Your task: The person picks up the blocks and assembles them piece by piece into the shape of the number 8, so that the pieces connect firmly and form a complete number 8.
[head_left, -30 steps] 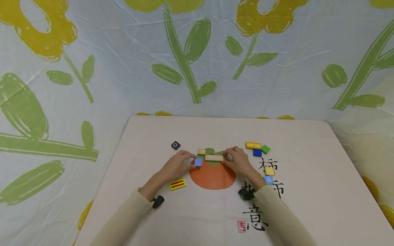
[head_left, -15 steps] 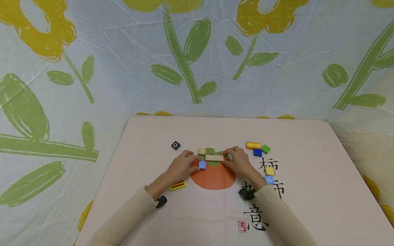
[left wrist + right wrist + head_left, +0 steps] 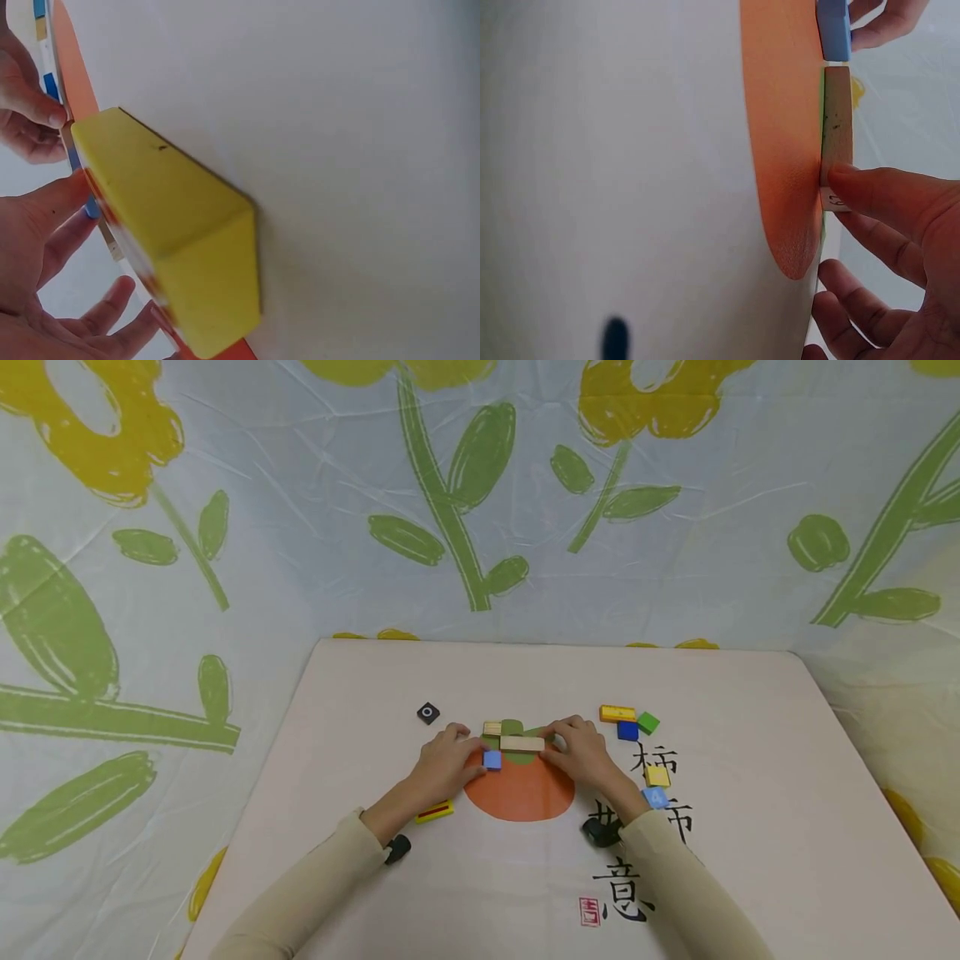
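Between thumb and fingertips my left hand holds a light blue square block on the printed orange persimmon. My right hand pinches the right end of a long plain wooden block, which lies across the persimmon's green top. In the right wrist view, the thumb presses on the wooden block near some marks on its end. The light blue block sits just beyond its other end, a narrow gap apart. A short wooden block lies behind the two held blocks.
A yellow block with red stripes lies by my left wrist. A black block with a white ring is back left. Orange, dark blue, green, pale yellow and light blue number blocks lie right.
My left hand has moved a little to the right with the light blue block, up to the left end of the long wooden block. The right hand has stayed in place.
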A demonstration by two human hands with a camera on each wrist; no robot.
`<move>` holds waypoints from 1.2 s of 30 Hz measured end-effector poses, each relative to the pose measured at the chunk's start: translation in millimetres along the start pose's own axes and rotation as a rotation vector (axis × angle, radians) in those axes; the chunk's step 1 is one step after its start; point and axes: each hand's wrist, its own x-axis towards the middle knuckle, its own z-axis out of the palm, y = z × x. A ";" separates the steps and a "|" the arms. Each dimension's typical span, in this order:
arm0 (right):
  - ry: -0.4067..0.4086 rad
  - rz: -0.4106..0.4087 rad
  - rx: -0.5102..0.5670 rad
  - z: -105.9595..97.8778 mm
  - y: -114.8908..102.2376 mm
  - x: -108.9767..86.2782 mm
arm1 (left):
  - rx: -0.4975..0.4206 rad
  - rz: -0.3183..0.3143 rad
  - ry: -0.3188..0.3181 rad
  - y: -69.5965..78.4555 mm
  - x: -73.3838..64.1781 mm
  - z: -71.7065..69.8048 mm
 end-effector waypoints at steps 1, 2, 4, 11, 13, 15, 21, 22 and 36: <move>0.000 0.001 -0.001 -0.1 -0.2 0.2 | 0.003 -0.005 0.000 0.0 0.6 0.0; 0.000 0.001 -0.002 -0.2 -0.1 0.3 | 0.008 -0.010 -0.001 0.0 1.1 0.1; -0.001 0.002 -0.003 -0.7 -0.5 0.5 | 0.011 -0.019 0.000 0.4 1.6 -0.4; 0.006 -0.005 -0.005 -1.9 -1.2 0.6 | 0.014 -0.031 -0.003 2.6 1.7 -2.6; 0.007 -0.003 -0.006 -1.8 -1.2 0.5 | 0.013 -0.032 -0.003 3.2 1.6 -3.0; 0.006 -0.004 -0.011 -1.4 -0.8 0.5 | 0.016 -0.032 -0.004 3.9 1.5 -3.4; -0.005 0.007 -0.007 -1.0 -0.7 0.3 | 0.019 -0.036 -0.009 4.9 1.0 -2.3; -0.005 0.007 -0.005 -0.9 -0.6 0.1 | 0.019 -0.037 -0.009 4.9 1.1 -1.8; -0.005 0.001 -0.015 1.0 1.1 -0.4 | 0.038 -0.040 -0.015 5.7 1.9 -0.1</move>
